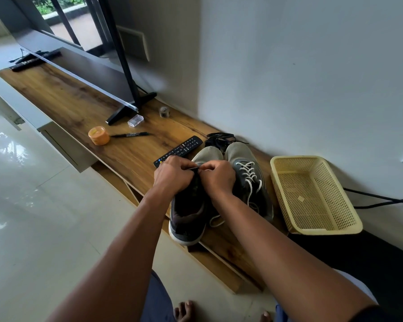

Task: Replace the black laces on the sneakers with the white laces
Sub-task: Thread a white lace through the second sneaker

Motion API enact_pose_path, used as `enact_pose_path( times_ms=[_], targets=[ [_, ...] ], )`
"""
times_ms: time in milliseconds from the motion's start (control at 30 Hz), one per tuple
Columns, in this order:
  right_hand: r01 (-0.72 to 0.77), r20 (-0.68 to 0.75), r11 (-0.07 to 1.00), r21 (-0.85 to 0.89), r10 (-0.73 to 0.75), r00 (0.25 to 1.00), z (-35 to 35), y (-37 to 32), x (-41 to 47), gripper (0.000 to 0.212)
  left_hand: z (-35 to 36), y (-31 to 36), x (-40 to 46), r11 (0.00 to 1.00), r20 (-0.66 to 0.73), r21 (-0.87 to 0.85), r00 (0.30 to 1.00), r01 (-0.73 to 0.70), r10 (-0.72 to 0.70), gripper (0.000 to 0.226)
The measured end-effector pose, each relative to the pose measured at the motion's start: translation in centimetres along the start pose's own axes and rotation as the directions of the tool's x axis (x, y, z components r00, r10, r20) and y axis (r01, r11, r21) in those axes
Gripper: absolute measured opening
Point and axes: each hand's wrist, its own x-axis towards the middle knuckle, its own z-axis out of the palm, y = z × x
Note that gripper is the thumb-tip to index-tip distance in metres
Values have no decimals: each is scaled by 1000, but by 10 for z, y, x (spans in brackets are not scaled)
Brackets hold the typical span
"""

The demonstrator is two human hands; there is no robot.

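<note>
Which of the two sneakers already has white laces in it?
The right sneaker, the one beside the yellow basket, shows white laces criss-crossed up its front. The left sneaker, under both hands, shows none there.

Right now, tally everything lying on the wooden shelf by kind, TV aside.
Sneakers: 2
Remote controls: 2
Yellow basket: 1
Orange tub: 1
Black marker: 1
Clear plastic box: 1
Black lace bundle: 1
Small grey round item: 1
Total: 10
</note>
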Motion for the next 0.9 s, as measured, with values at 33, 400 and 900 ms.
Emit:
enact_pose_path(
  times_ms=[33, 400, 900],
  targets=[
    [36, -18, 998, -42, -37, 999, 1, 0, -1, 12, 0, 0, 0, 1000, 5, -2, 1000, 1, -1, 33],
    [187, -66, 943, -277, -213, 975, 11, 1, -4, 15, 0, 0, 1, 1000, 3, -10, 1000, -13, 13, 25],
    [381, 10, 783, -492, -432, 902, 5, 12, 5, 23, -1, 0, 2, 1000, 11, 5, 1000, -13, 13, 29]
  ],
)
